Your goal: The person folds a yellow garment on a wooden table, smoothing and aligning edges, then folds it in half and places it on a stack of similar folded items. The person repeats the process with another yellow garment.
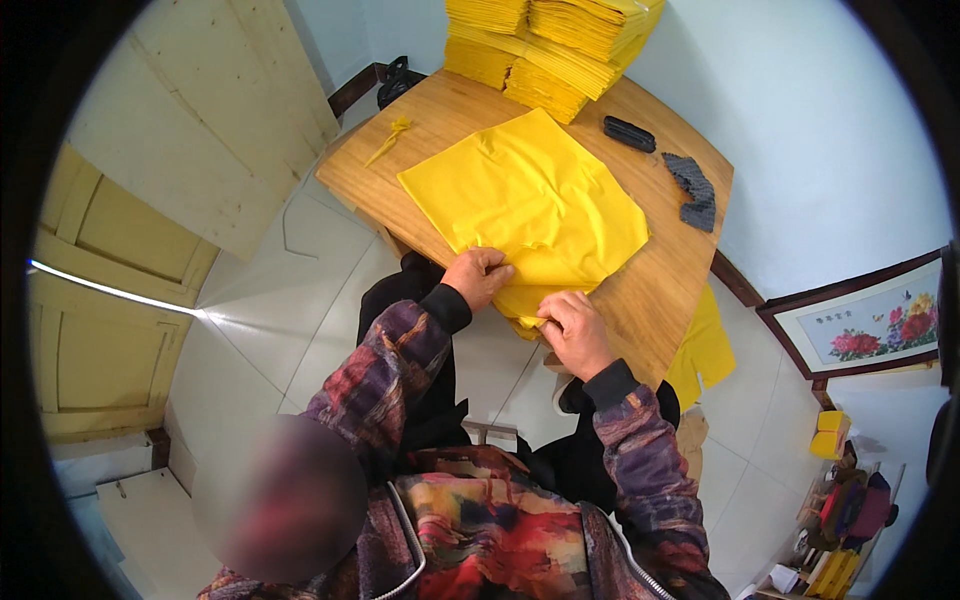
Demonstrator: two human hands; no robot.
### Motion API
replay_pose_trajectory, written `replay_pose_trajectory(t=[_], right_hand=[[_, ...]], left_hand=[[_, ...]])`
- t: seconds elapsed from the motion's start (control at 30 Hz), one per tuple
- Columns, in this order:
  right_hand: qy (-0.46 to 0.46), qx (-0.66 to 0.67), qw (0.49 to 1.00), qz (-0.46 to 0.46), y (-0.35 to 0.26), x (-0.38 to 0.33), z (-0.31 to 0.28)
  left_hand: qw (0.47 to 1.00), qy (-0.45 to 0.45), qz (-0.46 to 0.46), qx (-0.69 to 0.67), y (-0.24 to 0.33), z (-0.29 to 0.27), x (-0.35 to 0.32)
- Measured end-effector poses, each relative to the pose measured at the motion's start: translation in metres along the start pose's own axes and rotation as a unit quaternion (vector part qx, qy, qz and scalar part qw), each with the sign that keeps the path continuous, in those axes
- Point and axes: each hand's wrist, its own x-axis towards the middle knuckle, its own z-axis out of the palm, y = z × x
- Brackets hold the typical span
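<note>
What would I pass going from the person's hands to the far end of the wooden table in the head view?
Left hand and right hand pinching the near edge of the yellow sheet → the sheet's spread middle → black oblong object → stacks of folded yellow paper at the far edge of the wooden table.

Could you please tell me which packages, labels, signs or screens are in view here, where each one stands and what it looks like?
Framed picture: leaning at the wall, right edge; dark wooden frame, pale ground, red and pink flowers, a small line of writing.
Small yellow box: on the floor below the framed picture; blocky, plain yellow.
No screens or signs show.
</note>
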Motion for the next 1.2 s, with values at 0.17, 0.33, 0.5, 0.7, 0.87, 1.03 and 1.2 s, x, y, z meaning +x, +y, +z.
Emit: replay_pose_trajectory(t=[0.17, 0.33, 0.5, 0.7, 0.87, 1.03, 1.2], right_hand=[[-0.064, 0.099, 0.992, 0.048, 0.005, 0.009, -0.013], [-0.111, 0.112, 0.985, 0.074, 0.011, 0.016, -0.02], [-0.116, 0.116, 0.984, 0.068, 0.016, 0.019, -0.021], [-0.095, 0.148, 0.973, 0.15, 0.011, 0.021, -0.024], [0.012, 0.099, 0.987, 0.127, 0.004, 0.03, -0.02], [0.122, 0.107, 0.981, 0.109, 0.0, 0.038, -0.009], [0.097, 0.055, 0.976, 0.188, -0.007, 0.007, -0.014]], left_hand=[[1.0, -0.012, 0.0, 0.018, 0.005, -0.003, 0.0], [0.999, -0.022, -0.026, -0.006, 0.006, -0.003, -0.002], [0.999, -0.012, -0.002, -0.036, 0.001, -0.001, 0.0], [0.997, -0.06, -0.012, -0.047, 0.0, -0.006, -0.001], [0.998, -0.062, 0.022, 0.0, 0.0, -0.011, -0.002], [0.996, -0.035, 0.078, -0.02, -0.004, -0.003, -0.003], [0.996, 0.001, -0.049, -0.08, -0.008, 0.005, 0.0]])
